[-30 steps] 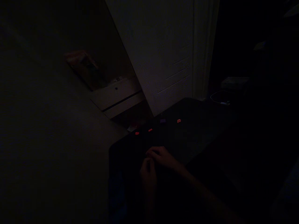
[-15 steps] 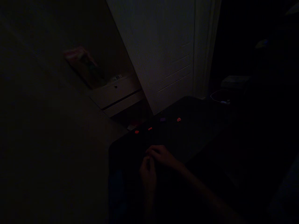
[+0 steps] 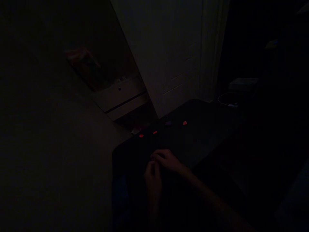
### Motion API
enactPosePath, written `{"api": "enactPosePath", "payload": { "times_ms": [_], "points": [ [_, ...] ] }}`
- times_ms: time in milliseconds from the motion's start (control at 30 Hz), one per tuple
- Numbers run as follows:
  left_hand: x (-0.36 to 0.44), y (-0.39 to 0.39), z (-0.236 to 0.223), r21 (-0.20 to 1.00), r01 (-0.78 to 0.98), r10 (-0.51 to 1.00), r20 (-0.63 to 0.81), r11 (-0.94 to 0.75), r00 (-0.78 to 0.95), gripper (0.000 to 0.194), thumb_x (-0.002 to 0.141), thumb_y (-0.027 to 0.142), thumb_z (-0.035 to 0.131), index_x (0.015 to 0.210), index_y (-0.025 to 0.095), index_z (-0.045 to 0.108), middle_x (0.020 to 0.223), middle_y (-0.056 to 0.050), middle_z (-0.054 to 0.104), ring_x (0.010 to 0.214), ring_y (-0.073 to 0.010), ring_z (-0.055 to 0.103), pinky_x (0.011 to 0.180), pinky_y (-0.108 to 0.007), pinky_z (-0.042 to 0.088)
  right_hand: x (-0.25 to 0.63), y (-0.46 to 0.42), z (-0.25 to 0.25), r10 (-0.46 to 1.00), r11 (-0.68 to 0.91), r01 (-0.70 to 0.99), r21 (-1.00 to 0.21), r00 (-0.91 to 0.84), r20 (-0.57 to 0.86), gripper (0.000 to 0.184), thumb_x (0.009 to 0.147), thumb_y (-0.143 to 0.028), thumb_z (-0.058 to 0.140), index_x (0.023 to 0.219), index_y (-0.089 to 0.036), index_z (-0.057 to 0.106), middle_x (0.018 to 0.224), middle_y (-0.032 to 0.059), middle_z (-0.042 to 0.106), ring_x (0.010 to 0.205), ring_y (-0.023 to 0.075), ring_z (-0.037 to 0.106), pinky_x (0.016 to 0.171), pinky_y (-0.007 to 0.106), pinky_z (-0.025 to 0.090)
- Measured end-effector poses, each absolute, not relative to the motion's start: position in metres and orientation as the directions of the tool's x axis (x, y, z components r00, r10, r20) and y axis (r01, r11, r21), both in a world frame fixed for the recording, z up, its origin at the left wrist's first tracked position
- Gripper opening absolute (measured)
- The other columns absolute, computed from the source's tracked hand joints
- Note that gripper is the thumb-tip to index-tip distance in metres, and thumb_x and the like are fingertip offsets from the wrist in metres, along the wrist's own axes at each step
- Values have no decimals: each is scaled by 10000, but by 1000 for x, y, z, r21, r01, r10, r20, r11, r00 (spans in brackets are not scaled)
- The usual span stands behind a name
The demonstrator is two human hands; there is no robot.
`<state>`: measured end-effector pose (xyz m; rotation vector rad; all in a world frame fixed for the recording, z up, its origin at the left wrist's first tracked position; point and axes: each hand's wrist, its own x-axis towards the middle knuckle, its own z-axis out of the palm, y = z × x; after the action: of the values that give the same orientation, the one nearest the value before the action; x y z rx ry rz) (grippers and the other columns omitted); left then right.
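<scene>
Our left grip (image 3: 153,181) and right grip (image 3: 168,160) meet at the fingertips; we can't tell whether they pinch anything. Beyond them on the table (image 3: 200,129) lies the red bar (image 3: 154,132), probably light and stiff, best held by its ends.

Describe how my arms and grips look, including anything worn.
The left grip and right grip look bare, with no gloves showing. The left forearm and right forearm show no sleeve, watch or bracelet that I can make out; it's too dark to tell about rings.

Dim room | pale door (image 3: 173,61) | drawer unit (image 3: 124,96) left of door
</scene>
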<state>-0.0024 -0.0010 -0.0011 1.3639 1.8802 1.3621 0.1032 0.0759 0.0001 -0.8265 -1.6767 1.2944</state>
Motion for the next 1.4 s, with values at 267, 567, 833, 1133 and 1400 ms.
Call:
{"api": "enactPosePath", "payload": {
  "times_ms": [267, 567, 833, 1133, 1400],
  "points": [
    [-2, -1, -2, 889, 455, 892, 166, 49, -421, 373, 885, 536, 538, 838, 192, 674, 755, -52, 674, 733, -215, 645, 688, -307, 505, 104, 76, 0, 877, 241, 19, -970, -432, 209, 256, 951, -272, 535, 948, -163, 767, 930, 52, 777, 865, 191, 709, 771, 273, 508],
    [-2, -1, -1, 891, 453, 892, 181, 29, -414, 353, 887, 509, 533, 842, 189, 675, 770, -56, 683, 736, -217, 652, 682, -308, 511, 104, 75, 1, 883, 235, 20, -972, -423, 205, 258, 954, -279, 534, 941, -170, 768, 931, 48, 780, 877, 190, 711, 789, 281, 517],
    [-2, -1, -1, 891, 452, 894, 166, 45, -416, 336, 878, 495, 529, 836, 192, 669, 772, -57, 683, 742, -219, 655, 696, -314, 512, 104, 76, 1, 877, 252, 10, -968, -426, 224, 253, 954, -287, 538, 938, -177, 765, 933, 45, 781, 877, 189, 714, 802, 284, 521],
    [0, -2, 1, 891, 452, 895, 164, 45, -414, 352, 891, 507, 528, 822, 192, 670, 748, -48, 673, 718, -207, 643, 678, -301, 504, 105, 75, 4, 878, 246, 21, -969, -429, 213, 262, 955, -291, 530, 930, -172, 762, 926, 47, 778, 865, 187, 708, 788, 281, 518],
    [-1, -2, -1, 891, 451, 897, 162, 46, -411, 345, 909, 495, 522, 852, 193, 678, 752, -38, 666, 726, -202, 636, 677, -292, 493, 105, 76, 1, 873, 259, 6, -966, -429, 231, 248, 945, -267, 531, 935, -174, 761, 935, 46, 778, 878, 190, 710, 805, 286, 519]
  ]
}}
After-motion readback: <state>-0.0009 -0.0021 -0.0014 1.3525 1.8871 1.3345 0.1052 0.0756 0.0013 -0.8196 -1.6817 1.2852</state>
